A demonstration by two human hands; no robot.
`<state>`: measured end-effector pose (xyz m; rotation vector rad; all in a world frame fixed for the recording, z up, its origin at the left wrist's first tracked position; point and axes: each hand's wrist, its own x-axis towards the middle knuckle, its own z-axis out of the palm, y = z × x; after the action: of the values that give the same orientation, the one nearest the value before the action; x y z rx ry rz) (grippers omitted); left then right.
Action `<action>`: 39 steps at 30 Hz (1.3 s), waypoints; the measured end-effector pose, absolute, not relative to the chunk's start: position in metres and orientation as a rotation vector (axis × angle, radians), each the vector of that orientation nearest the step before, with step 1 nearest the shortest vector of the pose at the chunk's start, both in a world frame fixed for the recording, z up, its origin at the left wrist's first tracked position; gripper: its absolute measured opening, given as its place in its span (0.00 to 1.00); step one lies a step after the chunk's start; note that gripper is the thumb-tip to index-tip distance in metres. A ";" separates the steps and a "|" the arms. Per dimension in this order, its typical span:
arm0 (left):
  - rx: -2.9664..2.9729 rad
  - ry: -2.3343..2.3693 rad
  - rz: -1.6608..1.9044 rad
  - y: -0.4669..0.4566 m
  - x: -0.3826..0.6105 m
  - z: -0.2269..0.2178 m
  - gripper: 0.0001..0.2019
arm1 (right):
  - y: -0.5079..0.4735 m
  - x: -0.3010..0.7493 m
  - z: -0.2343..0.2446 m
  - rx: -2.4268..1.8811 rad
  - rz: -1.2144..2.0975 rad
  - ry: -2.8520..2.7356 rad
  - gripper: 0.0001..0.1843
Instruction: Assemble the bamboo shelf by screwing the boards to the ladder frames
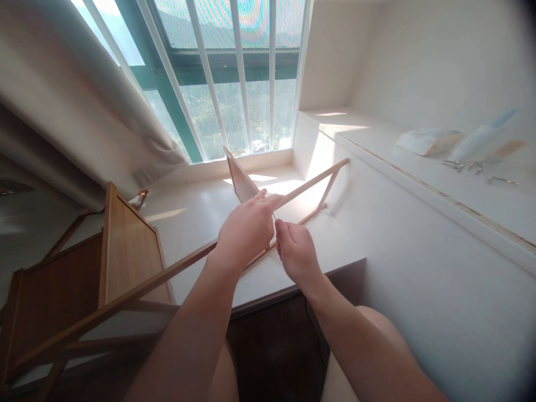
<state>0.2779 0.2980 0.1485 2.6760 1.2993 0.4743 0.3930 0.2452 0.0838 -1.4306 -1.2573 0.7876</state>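
Note:
A long wooden rail [176, 268] of a shelf frame slants from the lower left to the upper right. My left hand [248, 223] is closed over the rail near its middle, and its fingertips are mostly hidden. Just below and to the right, my right hand [298, 250] is closed, with the thumb against curled fingers. A thin sliver shows between the hands, too small to name. Behind my left hand, a wooden shelf panel [240, 177] stands tilted. More wooden panels [132, 254] stand at the left, beside the rail.
White ledge surface [192, 195] lies under the frame, with a barred window [234, 100] behind it. A grey curtain [84, 95] hangs at the left. On the raised counter [377, 131] at the right are small metal pieces [460, 165], a plastic bag [427, 140] and a white tube-like item [477, 139].

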 end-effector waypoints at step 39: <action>2.689 1.303 0.506 0.299 0.277 0.143 0.26 | 0.238 0.400 0.095 -1.500 0.789 -1.323 0.30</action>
<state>0.2770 0.2988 0.1435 2.6886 1.3034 0.5065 0.4004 0.2376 0.0948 -1.5005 -1.3233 0.7889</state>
